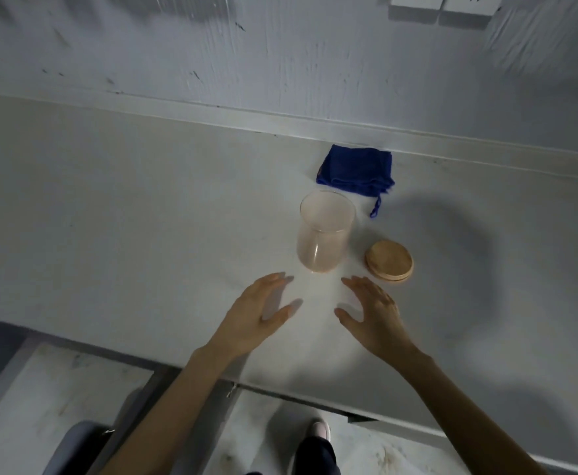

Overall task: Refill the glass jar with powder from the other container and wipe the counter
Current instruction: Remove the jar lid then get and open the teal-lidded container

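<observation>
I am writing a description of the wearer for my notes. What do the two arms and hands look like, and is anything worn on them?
Both forearms are bare, with no sleeves showing. The left hand wears nothing visible: no glove, watch or bracelet. The right hand is also ungloved; a small glint on one finger may be a ring, but it is too blurred to tell.

Open glass jar (325,234) upright on counter (143,207), wooden lid (389,260) beside, folded blue cloth (356,171) behind

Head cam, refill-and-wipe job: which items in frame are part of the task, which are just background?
Task items:
- glass jar, open, holding pinkish powder
- wooden lid, off, lying right of the jar
- blue cloth, folded, behind the jar
- counter
- left hand and right hand, open, empty

Not task:
- wall sockets
- floor

The source container is not in view.
</observation>
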{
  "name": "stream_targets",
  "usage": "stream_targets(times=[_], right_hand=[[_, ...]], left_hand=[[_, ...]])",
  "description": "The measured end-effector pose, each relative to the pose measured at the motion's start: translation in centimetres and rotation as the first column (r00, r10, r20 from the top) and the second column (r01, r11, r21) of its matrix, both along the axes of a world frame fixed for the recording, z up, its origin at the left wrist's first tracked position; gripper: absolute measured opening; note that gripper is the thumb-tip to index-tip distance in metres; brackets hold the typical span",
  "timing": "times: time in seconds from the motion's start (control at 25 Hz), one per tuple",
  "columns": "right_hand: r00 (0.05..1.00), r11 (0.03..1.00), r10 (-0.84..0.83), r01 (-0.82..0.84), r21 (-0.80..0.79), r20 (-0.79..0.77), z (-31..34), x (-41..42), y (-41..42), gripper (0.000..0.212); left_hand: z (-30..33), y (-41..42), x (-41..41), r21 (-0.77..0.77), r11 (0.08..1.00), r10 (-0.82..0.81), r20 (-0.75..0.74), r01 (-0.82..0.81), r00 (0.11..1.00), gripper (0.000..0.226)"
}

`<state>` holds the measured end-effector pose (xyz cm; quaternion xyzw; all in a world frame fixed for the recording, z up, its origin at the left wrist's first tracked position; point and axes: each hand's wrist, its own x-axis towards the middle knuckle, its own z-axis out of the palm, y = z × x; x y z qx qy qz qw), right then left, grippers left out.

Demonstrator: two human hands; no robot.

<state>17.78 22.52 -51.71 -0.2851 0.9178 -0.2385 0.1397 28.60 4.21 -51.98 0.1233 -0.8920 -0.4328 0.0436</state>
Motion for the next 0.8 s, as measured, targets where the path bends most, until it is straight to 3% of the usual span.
stream_targets(times=[0.24, 0.48, 0.6, 0.8], right_hand=[[0.997, 0.999, -0.044, 0.045, 0.008, -0.059, -0.7, 7.2, 0.1, 0.055], [0.993, 0.984, -0.111, 0.116, -0.132, 0.048, -0.6, 17.5, 0.3, 0.047], [0.989, 0.976, -0.131, 0.14, -0.166, 0.065, -0.8, 21.1, 0.6, 0.043], [0.984, 0.987, -0.119, 0.132, -0.094, 0.13, -3.0, 23.4, 1.6, 0.041]], left_hand=[[-1.6, -1.1, 6.0, -0.136, 0.98, -0.144, -0.008, 0.142, 0.99, 0.054], [-2.4, -0.9, 14.1, -0.107, 0.954, -0.286, -0.042, 0.28, 0.957, 0.052], [-3.2, -0.3, 17.0, -0.082, 0.956, -0.283, 0.01, 0.282, 0.959, 0.058], [-5.7, 0.4, 20.0, -0.014, 0.969, -0.243, 0.172, 0.249, 0.955, 0.071]])
